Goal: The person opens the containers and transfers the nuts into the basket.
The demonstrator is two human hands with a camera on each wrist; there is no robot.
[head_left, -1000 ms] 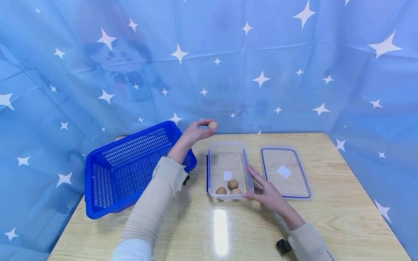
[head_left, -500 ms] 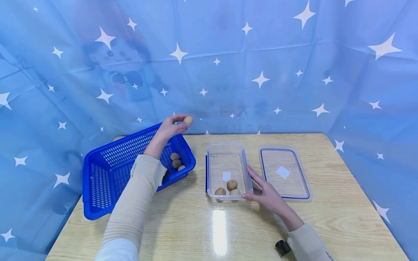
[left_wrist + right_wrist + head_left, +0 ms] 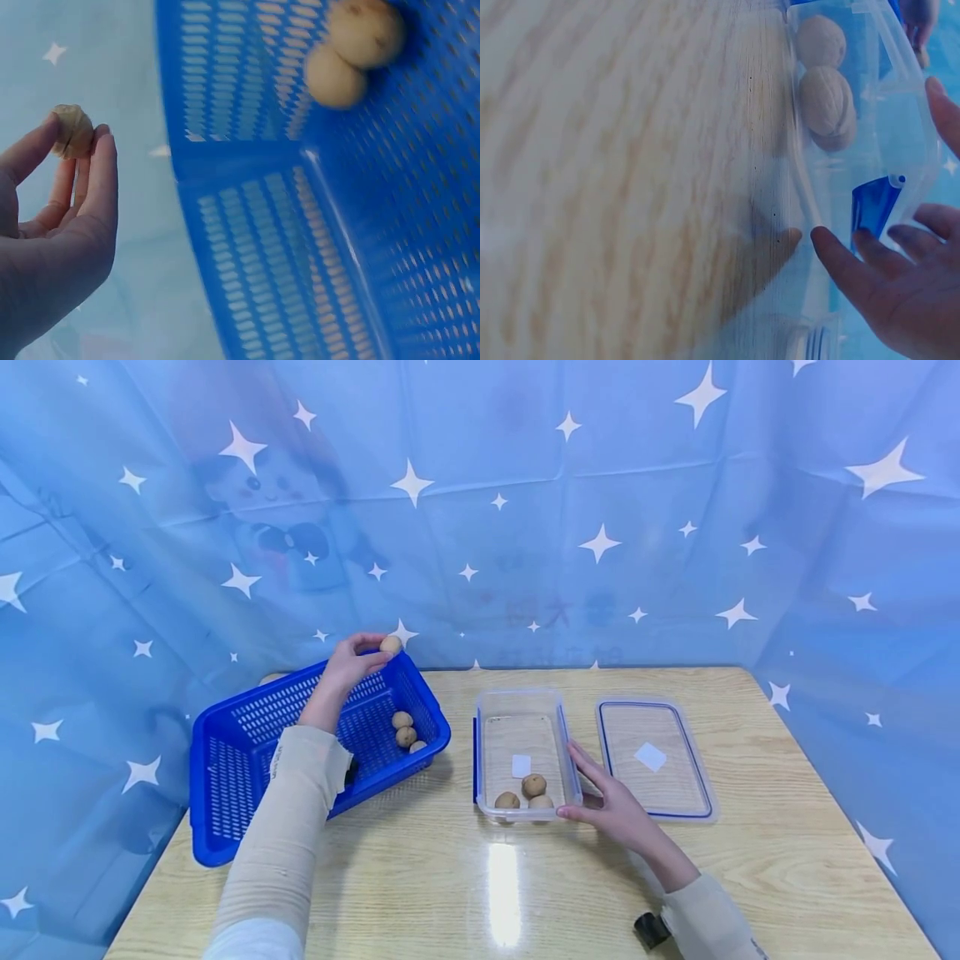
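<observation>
My left hand pinches a walnut between thumb and fingertips, over the far rim of the blue plastic basket. In the left wrist view the same walnut shows beside the basket wall. Several more walnuts lie at the basket's right end. My right hand rests with spread, fairly straight fingers against the right side of a clear plastic food box. Several walnuts sit at the box's near end, and in the right wrist view walnuts show through its wall.
A clear lid with a blue seal lies flat to the right of the box. Both box and basket stand on a wooden table. Behind the table hangs a blue curtain with white stars.
My left hand has moved left with the walnut, from above the box's far left side to over the basket. Walnuts in the basket have come into view. My right hand stays at the box.
</observation>
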